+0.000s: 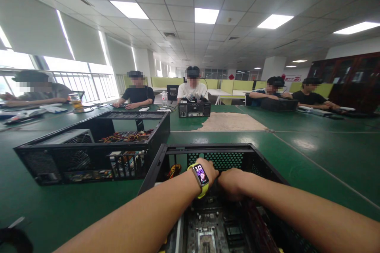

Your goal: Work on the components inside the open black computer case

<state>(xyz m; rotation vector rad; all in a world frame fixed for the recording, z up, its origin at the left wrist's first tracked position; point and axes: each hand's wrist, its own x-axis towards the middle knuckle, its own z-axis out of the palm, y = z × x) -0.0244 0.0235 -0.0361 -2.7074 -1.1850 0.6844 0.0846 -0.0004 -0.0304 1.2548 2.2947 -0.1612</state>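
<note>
An open black computer case (pixel 210 148) lies directly before me, with a dusty motherboard (pixel 204 221) inside. Both hands reach into it near the perforated far wall. My left hand (pixel 210 170), with a smartwatch (pixel 201 174) on a yellow-green strap at the wrist, is bent downward with its fingers closed. Close beside it, my right hand (pixel 231 182) is curled, knuckles up. A small dark piece shows between the two hands, but what the fingertips grip is hidden. Coloured wires (pixel 174 170) sit in the case's far left corner.
A second open computer case (pixel 89 152) with a power supply and cables stands left on the green table (pixel 308 166). Across the table, a person (pixel 192 87) works at another case (pixel 194 108). Other people sit along both sides. A dark object (pixel 14 239) lies at lower left.
</note>
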